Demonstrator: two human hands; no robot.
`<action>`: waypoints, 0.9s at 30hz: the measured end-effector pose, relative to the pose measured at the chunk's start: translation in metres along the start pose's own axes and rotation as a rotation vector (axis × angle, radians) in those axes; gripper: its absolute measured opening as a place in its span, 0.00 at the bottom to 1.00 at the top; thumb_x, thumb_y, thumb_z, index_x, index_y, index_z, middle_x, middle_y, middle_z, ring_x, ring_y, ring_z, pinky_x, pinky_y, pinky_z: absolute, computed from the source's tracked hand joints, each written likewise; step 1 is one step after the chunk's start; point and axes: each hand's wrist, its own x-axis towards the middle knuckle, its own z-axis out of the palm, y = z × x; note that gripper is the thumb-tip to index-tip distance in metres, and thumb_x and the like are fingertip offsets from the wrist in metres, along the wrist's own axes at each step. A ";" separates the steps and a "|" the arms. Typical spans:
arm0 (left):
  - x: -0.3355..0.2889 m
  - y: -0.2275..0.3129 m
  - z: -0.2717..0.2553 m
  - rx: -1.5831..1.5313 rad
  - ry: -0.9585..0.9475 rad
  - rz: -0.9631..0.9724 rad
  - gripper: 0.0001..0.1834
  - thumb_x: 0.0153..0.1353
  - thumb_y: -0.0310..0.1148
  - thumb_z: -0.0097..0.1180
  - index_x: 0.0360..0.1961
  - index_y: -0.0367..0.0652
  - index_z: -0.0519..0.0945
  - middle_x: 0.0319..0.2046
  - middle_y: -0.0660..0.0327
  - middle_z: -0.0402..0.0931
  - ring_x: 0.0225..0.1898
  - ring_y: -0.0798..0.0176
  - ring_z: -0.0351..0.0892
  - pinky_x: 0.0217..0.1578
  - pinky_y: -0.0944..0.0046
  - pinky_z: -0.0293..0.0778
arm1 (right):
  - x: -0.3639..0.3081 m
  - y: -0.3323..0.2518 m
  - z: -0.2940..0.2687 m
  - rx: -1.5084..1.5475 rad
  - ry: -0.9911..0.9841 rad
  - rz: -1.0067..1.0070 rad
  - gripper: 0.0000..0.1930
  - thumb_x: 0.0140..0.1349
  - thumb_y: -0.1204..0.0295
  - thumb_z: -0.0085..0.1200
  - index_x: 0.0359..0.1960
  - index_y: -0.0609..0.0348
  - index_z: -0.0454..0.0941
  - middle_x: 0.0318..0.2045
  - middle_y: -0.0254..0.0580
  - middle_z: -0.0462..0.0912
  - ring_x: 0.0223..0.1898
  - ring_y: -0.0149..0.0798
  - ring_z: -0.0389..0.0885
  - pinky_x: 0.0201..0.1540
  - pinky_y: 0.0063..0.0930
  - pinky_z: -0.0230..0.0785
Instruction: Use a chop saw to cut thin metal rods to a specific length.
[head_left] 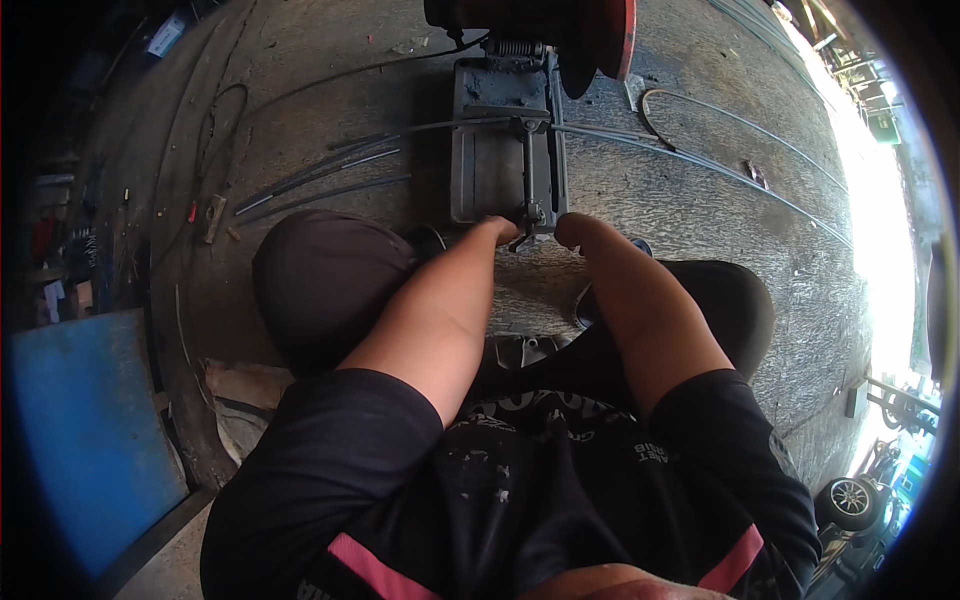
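In front of me on the floor stands a cut-off saw with a flat metal base, its round blade guard raised at the far end. A vise screw runs along the base, with a small crank handle at its near end. My left hand is at the base's near edge, close beside the crank; its fingers are mostly hidden. Just right of the screw end, my right hand is curled, and what it may hold is hidden. A thin metal rod lies across the base.
Several long rods extend right over the worn floor, and more rods lie left. A cable trails from the saw. A blue panel stands lower left; a wheel shows lower right. My knees flank the saw's near end.
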 end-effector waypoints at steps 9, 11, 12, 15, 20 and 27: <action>-0.024 0.000 0.005 -0.373 0.530 -0.534 0.34 0.59 0.48 0.51 0.61 0.38 0.64 0.63 0.48 0.59 0.65 0.49 0.58 0.62 0.53 0.60 | -0.035 -0.028 -0.031 0.129 -0.184 0.088 0.12 0.61 0.76 0.43 0.41 0.68 0.78 0.35 0.52 0.82 0.30 0.48 0.83 0.32 0.43 0.78; -0.002 -0.012 0.006 -0.290 0.510 -0.514 0.30 0.60 0.44 0.49 0.60 0.39 0.66 0.61 0.50 0.63 0.63 0.49 0.62 0.60 0.53 0.63 | -0.039 -0.041 -0.038 0.206 -0.207 0.100 0.12 0.62 0.76 0.43 0.40 0.68 0.79 0.35 0.51 0.82 0.32 0.46 0.83 0.35 0.46 0.78; 0.008 -0.015 0.007 -0.210 0.463 -0.487 0.26 0.60 0.41 0.47 0.58 0.40 0.68 0.58 0.52 0.67 0.61 0.50 0.66 0.58 0.53 0.65 | -0.035 -0.049 -0.041 0.201 -0.199 0.128 0.12 0.62 0.76 0.43 0.40 0.68 0.79 0.35 0.51 0.82 0.32 0.46 0.83 0.35 0.46 0.78; 0.028 -0.023 -0.003 -0.529 0.627 -0.514 0.22 0.61 0.36 0.43 0.54 0.39 0.73 0.53 0.50 0.72 0.56 0.49 0.72 0.56 0.53 0.69 | -0.004 -0.074 -0.051 0.159 -0.105 -0.023 0.12 0.62 0.74 0.44 0.40 0.65 0.79 0.36 0.48 0.83 0.32 0.45 0.83 0.35 0.46 0.78; 0.045 -0.038 -0.061 -0.683 0.729 -0.391 0.18 0.58 0.34 0.44 0.43 0.35 0.79 0.46 0.44 0.77 0.50 0.48 0.77 0.48 0.55 0.73 | 0.077 -0.084 -0.062 -0.002 0.337 -0.361 0.13 0.59 0.69 0.49 0.45 0.57 0.78 0.37 0.46 0.83 0.36 0.44 0.83 0.39 0.39 0.76; 0.096 -0.105 -0.154 -0.890 0.693 -0.457 0.19 0.62 0.36 0.39 0.43 0.36 0.80 0.49 0.46 0.76 0.52 0.50 0.76 0.49 0.53 0.74 | 0.224 -0.107 -0.056 1.252 0.420 -0.440 0.13 0.62 0.67 0.43 0.44 0.50 0.77 0.38 0.38 0.81 0.38 0.38 0.80 0.42 0.32 0.73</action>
